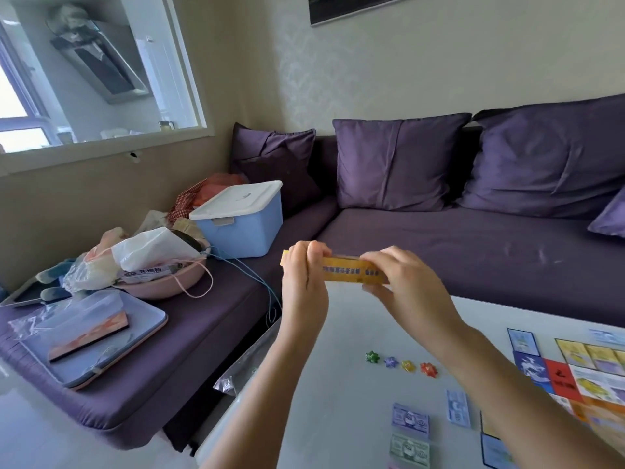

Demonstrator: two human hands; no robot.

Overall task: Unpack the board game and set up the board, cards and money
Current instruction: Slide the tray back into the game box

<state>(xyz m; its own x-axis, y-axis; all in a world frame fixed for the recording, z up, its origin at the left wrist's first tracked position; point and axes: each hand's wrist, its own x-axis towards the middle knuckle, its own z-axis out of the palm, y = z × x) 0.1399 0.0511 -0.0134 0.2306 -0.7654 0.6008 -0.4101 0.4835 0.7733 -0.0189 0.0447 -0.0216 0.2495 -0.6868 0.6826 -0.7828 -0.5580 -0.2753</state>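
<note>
I hold a long yellow box [341, 269] with dark print up above the white table [338, 333]. My left hand [304, 282] grips its left end and my right hand [406, 286] grips its right end. On the table below lie four star-shaped tokens [402, 363], green, purple, yellow and red, in a row. Stacks of paper money [411, 421] in purple, green and blue sit near the front. The colourful game board [581, 377] spreads out at the right edge, partly cut off.
A purple sofa [473, 252] runs behind and left of the table. On it stand a blue tub with a white lid [241, 218], a pink basin with bags [162, 275] and a tray with a flat box [91, 336]. A clear plastic bag [243, 360] hangs at the table's left edge.
</note>
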